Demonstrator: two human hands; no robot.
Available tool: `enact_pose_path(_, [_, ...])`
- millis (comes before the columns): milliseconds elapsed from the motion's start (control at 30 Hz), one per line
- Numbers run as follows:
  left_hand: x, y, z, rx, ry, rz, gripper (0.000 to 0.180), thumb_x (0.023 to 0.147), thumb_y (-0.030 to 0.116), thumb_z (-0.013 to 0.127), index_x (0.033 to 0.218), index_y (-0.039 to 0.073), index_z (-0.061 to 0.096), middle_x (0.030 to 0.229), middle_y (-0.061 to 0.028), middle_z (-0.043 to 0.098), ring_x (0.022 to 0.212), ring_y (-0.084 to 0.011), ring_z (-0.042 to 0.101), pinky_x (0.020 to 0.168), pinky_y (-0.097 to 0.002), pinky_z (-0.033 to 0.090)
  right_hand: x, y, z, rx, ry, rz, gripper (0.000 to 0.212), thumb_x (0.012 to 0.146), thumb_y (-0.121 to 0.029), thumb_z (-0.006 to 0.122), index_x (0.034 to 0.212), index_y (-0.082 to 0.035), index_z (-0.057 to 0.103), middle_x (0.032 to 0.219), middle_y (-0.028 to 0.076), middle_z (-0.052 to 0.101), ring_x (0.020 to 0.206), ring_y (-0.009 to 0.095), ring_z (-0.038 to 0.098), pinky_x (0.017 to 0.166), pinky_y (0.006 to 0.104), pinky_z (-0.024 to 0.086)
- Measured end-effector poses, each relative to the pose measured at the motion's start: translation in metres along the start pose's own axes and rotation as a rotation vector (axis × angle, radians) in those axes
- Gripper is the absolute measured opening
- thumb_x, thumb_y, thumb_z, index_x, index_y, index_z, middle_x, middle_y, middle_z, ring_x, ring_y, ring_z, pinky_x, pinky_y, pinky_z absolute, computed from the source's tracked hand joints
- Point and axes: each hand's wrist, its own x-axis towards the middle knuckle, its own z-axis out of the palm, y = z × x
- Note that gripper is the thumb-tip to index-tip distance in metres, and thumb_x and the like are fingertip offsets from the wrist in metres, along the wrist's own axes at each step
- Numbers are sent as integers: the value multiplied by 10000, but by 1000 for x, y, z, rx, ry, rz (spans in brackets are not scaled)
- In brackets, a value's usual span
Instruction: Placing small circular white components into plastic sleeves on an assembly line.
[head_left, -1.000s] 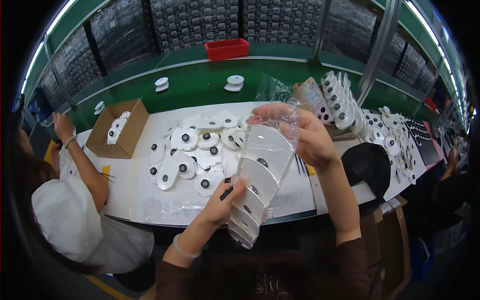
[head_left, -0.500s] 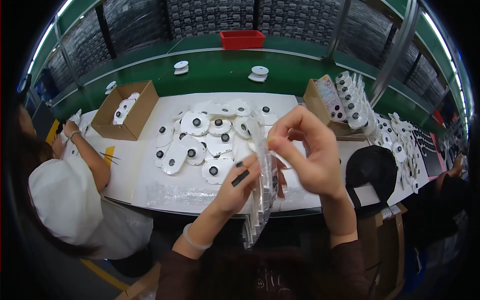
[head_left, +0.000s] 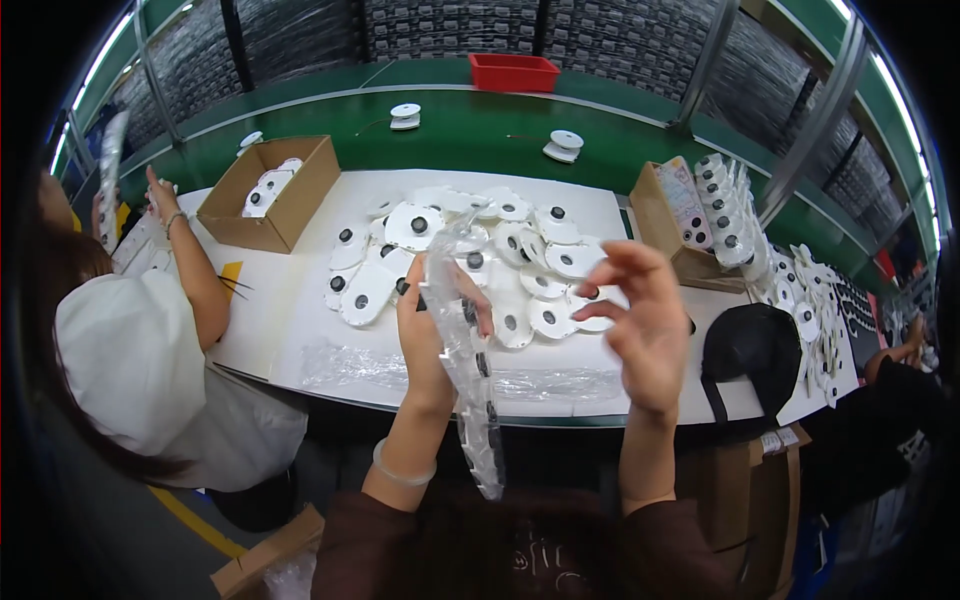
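Note:
My left hand (head_left: 424,352) grips a clear plastic blister tray (head_left: 470,360), held up on edge over the front of the table. Small dark pieces show through the tray's pockets. Some of my left fingertips come round its far side. My right hand (head_left: 652,335) is raised to the right of the tray, apart from it, with fingers spread and nothing in them. Behind both hands lies a heap of flat white rounded plastic parts (head_left: 366,293), many with a black round knob. Part of the heap is hidden by the tray.
A cardboard box (head_left: 283,215) with white parts stands at left, another box (head_left: 712,270) with clear trays at right. Nearby are a black cap (head_left: 755,345) and crumpled plastic film (head_left: 345,368). White spools (head_left: 563,146) sit on the green conveyor (head_left: 470,125). A co-worker (head_left: 130,360) sits at left.
My right hand has come away from the clear tray and opened, moving right. The tray has shifted left in my left hand. The co-worker at left has raised a clear plastic piece.

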Motion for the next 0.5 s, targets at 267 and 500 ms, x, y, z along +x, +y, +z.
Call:
enact_pose_path(267, [2,-6,-6,23,9,38,40,795,78,382,774,47,397,537,-41,456,404,-58,379,357,-163,300,-34,28,30,-256,-195,-5,164,757,-51,483,881,27,409,808,132,545,717,148,518,656,234,414])
enact_pose_path(500, [-2,4,-17,-299,-28,-40,83,776,83,401,783,2,420,548,-43,454,409,-68,384,349,-161,293,-31,22,33,-154,-183,60,245,687,-7,540,906,-7,430,820,61,471,735,139,493,634,235,416])
